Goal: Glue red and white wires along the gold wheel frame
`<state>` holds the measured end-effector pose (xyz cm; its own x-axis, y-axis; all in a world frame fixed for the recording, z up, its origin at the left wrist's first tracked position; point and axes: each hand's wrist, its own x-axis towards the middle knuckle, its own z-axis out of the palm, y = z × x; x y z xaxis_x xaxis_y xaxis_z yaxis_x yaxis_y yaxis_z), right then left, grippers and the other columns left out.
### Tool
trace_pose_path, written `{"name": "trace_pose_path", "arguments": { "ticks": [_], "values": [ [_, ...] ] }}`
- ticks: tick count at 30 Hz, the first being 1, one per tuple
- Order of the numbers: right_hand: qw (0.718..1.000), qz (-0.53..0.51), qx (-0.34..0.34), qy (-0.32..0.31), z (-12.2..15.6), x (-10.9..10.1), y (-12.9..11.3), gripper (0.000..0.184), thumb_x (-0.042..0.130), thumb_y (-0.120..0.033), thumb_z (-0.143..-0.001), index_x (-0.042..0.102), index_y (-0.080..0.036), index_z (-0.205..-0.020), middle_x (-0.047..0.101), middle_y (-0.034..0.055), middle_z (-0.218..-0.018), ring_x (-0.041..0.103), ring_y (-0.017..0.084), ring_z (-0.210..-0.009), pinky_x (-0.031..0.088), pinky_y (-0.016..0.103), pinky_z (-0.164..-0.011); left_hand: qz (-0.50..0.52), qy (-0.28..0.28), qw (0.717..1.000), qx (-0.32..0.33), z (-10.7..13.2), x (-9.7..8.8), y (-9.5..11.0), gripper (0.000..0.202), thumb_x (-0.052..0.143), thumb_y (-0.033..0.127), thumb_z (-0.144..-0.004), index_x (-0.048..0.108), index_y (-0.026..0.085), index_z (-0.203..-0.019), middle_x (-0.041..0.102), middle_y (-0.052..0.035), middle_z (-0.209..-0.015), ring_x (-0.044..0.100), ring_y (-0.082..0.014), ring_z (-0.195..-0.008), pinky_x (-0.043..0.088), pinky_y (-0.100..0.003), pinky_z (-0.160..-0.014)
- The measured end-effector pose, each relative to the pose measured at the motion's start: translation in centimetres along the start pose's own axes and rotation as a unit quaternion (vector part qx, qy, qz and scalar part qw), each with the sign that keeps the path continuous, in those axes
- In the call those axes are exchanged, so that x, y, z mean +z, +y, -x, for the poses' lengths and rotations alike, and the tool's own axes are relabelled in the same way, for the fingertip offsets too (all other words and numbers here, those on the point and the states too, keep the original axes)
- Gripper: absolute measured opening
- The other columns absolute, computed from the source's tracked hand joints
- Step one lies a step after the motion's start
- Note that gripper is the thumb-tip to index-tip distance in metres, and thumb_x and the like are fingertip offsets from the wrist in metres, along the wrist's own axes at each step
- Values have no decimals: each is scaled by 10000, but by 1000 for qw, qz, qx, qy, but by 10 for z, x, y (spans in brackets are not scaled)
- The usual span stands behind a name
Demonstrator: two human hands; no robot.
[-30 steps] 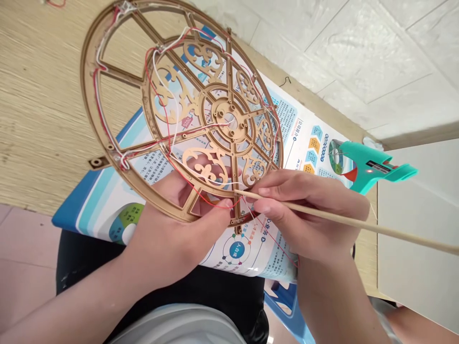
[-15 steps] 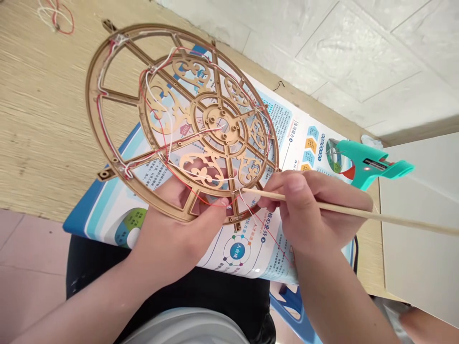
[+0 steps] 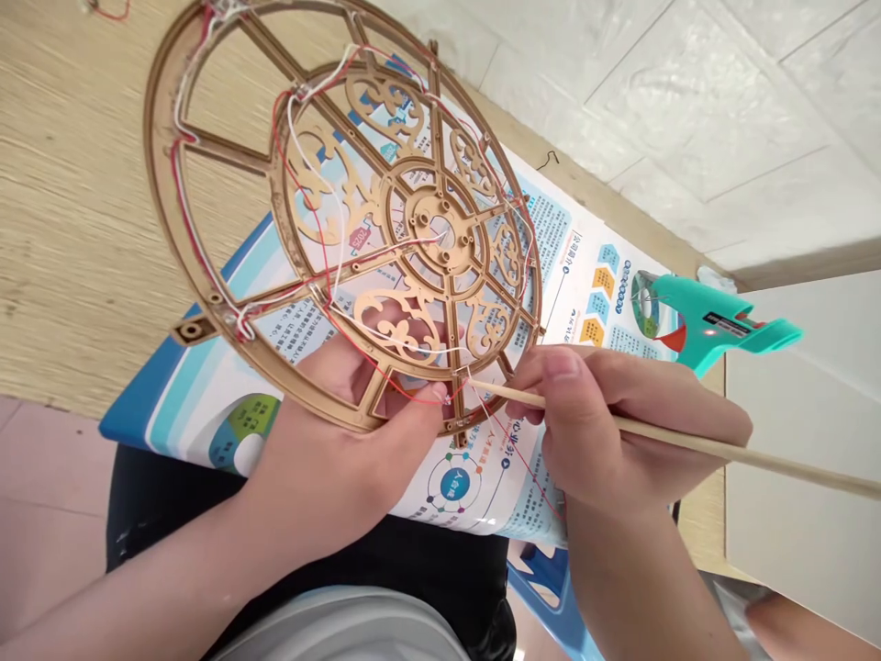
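Note:
A round gold-brown openwork frame with spokes and scroll ornaments tilts above a printed sheet. My left hand grips its near rim, the thumb on top by a spoke and the fingers behind, partly seen through the openings. Red and white wires run along the frame's rings and spokes. Loose ends hang past the near rim toward my right hand. That hand is closed round a thin wooden stick, like a chopstick. The stick's tip meets the wires at the inner ring, close to my left thumb.
A teal glue gun with a lit indicator lies at the right on the printed sheet. Beneath is a wooden table. A white panel stands at the right, and a blue plastic stool shows below.
The frame has tipped up and come nearer the camera, its far side now cut off at the top. My right hand and the stick have shifted slightly down and right.

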<state>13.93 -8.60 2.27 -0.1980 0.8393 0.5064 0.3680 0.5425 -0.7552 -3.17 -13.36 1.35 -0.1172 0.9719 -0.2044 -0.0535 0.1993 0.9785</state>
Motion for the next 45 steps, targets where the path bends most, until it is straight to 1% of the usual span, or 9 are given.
{"name": "trace_pose_path", "arguments": {
  "ticks": [6, 14, 21, 26, 30, 33, 35, 41, 45],
  "values": [
    [1000, 21, 9, 1, 1, 1, -1, 534, 669, -197, -966, 462, -207, -475, 525, -9, -455, 548, 128, -435, 305, 288, -357, 17, -8, 1000, -11, -2, -1, 0, 234, 792, 229, -812, 752, 250, -1042, 789, -40, -1142, 753, -259, -996, 650, -364, -862],
    [999, 10, 32, -23, 1, -1, 3, 514, 668, -164, -974, 482, -189, -496, 530, -23, -456, 483, 87, -385, 286, 263, -350, -32, 1, 999, 5, -2, 1, 1, 75, 744, 254, -849, 719, 235, -918, 774, -49, -1183, 704, -275, -1133, 603, -385, -1007],
    [999, 28, 10, -25, -2, -2, 3, 503, 652, -164, -968, 477, -204, -499, 491, -32, -428, 485, 90, -382, 295, 249, -337, 5, -7, 1000, 2, 0, 0, -3, 243, 762, 222, -843, 769, 259, -1083, 778, -28, -1221, 704, -272, -1210, 598, -369, -1061],
    [999, 35, -14, -34, -5, -3, 3, 482, 651, -124, -937, 434, -185, -512, 447, -49, -433, 425, 60, -377, 263, 235, -355, 13, -23, 1000, 2, 0, -2, -3, 159, 722, 233, -893, 740, 248, -1051, 767, -35, -1273, 718, -290, -1213, 642, -402, -1011],
    [998, 49, -27, -41, -5, -4, 5, 478, 658, -111, -923, 424, -182, -511, 440, -52, -441, 400, 53, -380, 234, 244, -366, -36, -7, 999, 7, -1, 0, -2, 139, 741, 286, -868, 735, 254, -1003, 773, -45, -1247, 709, -315, -1233, 612, -449, -1079],
    [997, 61, -25, -47, -4, -5, 5, 478, 663, -110, -913, 419, -184, -509, 438, -51, -446, 361, 50, -383, 213, 253, -371, -18, 4, 1000, -10, -1, 2, -1, 101, 742, 296, -859, 728, 268, -954, 777, -26, -1221, 713, -310, -1221, 639, -423, -1027],
    [997, 61, -23, -51, -5, -6, 4, 478, 667, -107, -911, 415, -183, -513, 435, -53, -451, 340, 47, -391, 211, 249, -376, -5, -2, 1000, -12, -1, 2, -1, 120, 741, 294, -866, 730, 279, -985, 770, -13, -1234, 712, -296, -1218, 643, -400, -1013],
    [997, 46, -3, -67, -6, -6, 4, 483, 672, -70, -903, 405, -169, -513, 375, -64, -473, 280, 33, -420, 212, 230, -394, -30, -9, 999, 11, 0, 0, -3, 197, 736, 293, -868, 749, 294, -1065, 765, -21, -1211, 694, -306, -1220, 619, -427, -1046],
    [995, 37, 18, -92, -7, -8, 3, 459, 672, -61, -906, 432, -160, -527, 349, -74, -490, 259, 25, -432, 223, 219, -406, -47, 14, 998, 41, -2, 1, -3, 78, 711, 277, -862, 746, 268, -931, 773, -38, -1136, 702, -288, -1172, 630, -363, -1006]
  ]
}}
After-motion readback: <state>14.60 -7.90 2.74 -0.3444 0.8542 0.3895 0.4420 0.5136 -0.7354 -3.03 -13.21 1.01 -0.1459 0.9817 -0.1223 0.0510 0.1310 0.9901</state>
